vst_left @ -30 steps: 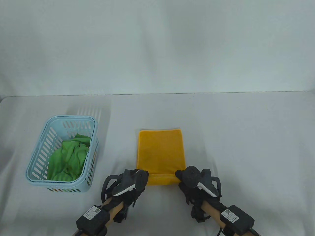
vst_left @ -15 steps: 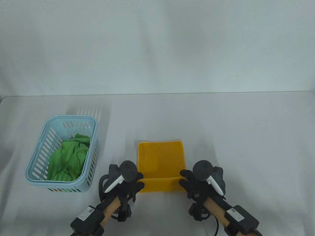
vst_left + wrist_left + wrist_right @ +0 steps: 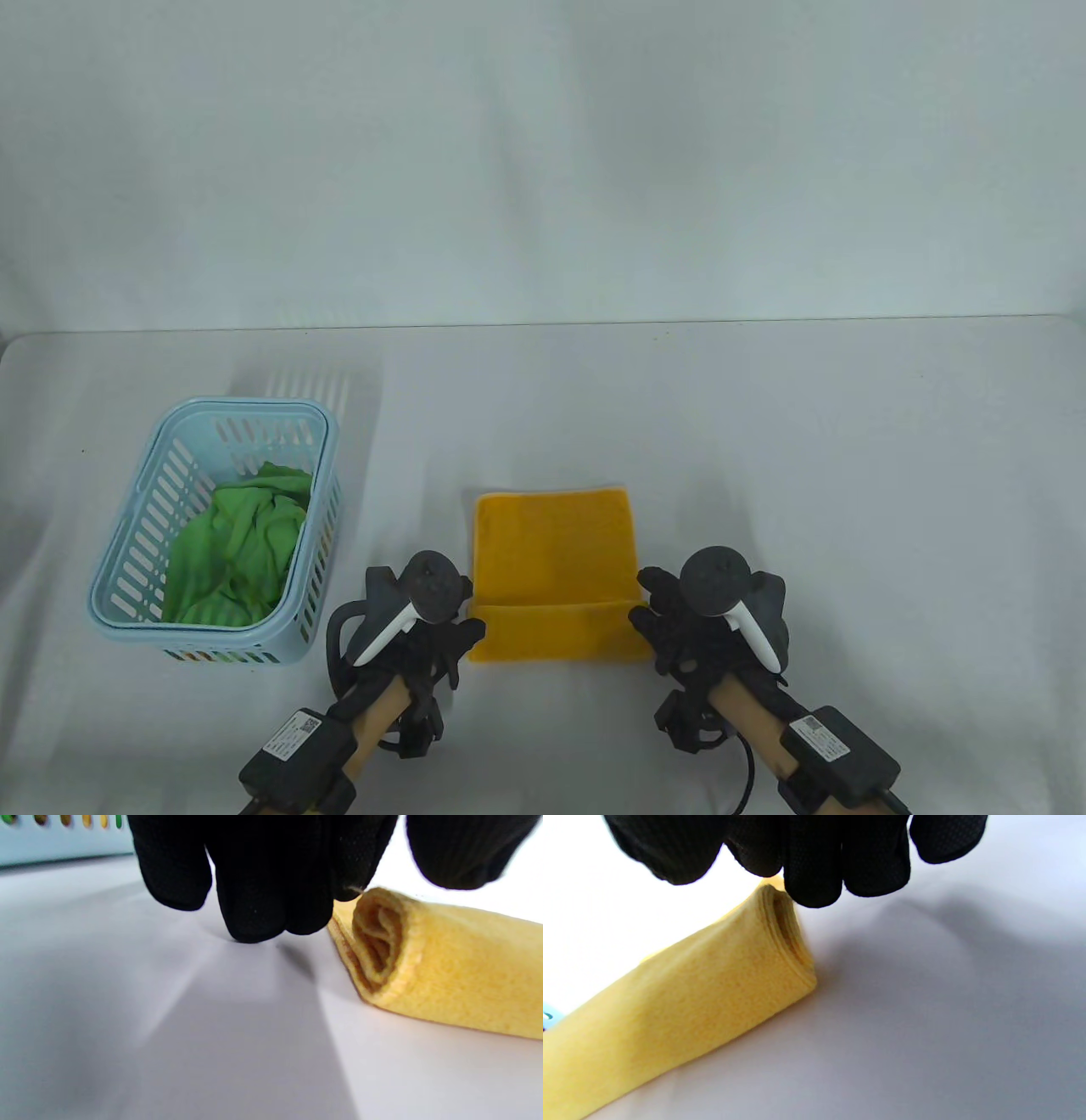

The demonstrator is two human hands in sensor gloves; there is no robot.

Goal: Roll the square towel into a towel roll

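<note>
Both gloved hands sit at the near ends of the yellow square towel, the left hand at its left end and the right hand at its right end, each with a black-and-white tracker strapped to its back. In the wrist views the fingers of the left hand hang loosely curled beside the open end of the roll, tips down near the bench, and hold nothing; the right hand's fingers hang the same way just above the roll's other end, whether touching it I cannot tell. The towel lies on the bench near its front edge, its near part wound into a loose roll whose layered end shows in both wrist views, its far part still flat. Small white labels on the black units strapped to each forearm carry print too small to read. A pale blue slotted basket with a crumpled green cloth in it stands well apart to the left of the towel. Beyond the towel's far edge and to its right, the white bench runs bare to the back wall.
</note>
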